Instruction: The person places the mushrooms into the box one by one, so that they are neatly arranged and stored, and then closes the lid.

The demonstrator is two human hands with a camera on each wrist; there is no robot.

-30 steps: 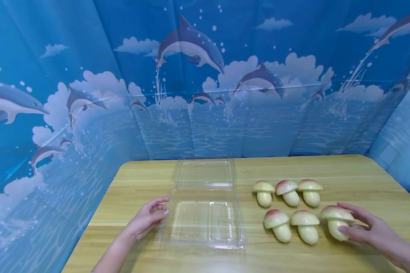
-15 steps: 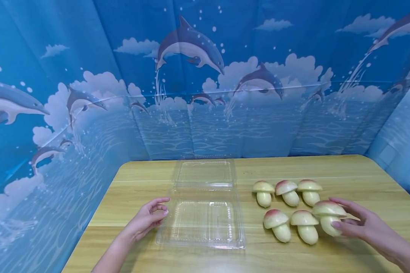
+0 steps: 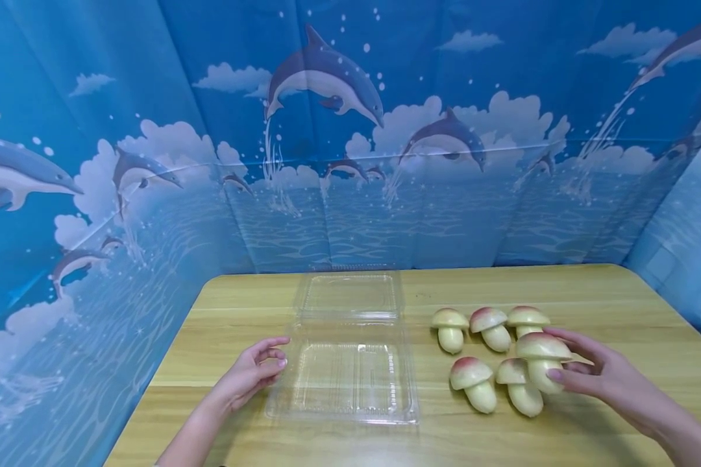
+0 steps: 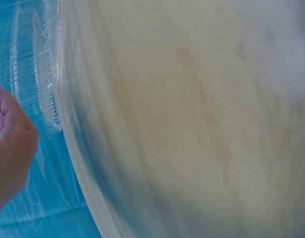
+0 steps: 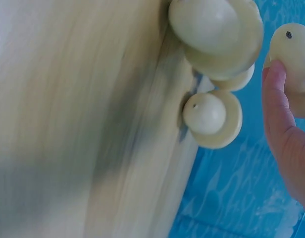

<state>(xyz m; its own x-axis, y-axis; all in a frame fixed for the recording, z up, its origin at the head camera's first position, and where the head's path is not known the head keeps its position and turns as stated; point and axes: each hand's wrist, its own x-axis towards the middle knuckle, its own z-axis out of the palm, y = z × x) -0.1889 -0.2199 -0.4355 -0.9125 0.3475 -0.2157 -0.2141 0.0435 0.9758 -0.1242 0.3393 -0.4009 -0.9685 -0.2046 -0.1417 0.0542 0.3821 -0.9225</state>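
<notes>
My right hand point(image 3: 610, 379) holds a toy mushroom point(image 3: 542, 355) with a pale stem and pink-tinged cap, thumb on the stem and fingers behind. In the right wrist view, the held mushroom point(image 5: 296, 59) shows a dark dot on its stem end. It overlaps a front-row mushroom point(image 3: 522, 392) and one in the back row point(image 3: 528, 318). A clear plastic clamshell box point(image 3: 343, 379) lies unfolded, its lid point(image 3: 350, 295) toward the back. At the box's left edge is my left hand point(image 3: 250, 375), index finger extended and fingertips right at the rim.
More mushrooms lie on the wooden table point(image 3: 222, 331): one at front left point(image 3: 473, 383) and two at the back, left point(image 3: 450, 329) and middle point(image 3: 491, 329). A blue dolphin-print curtain point(image 3: 350, 214) hangs behind the table's far edge.
My right hand has lifted the mushroom from the front row's right end and moved it left and up, over its neighbour. The left hand and the box have stayed in place.
</notes>
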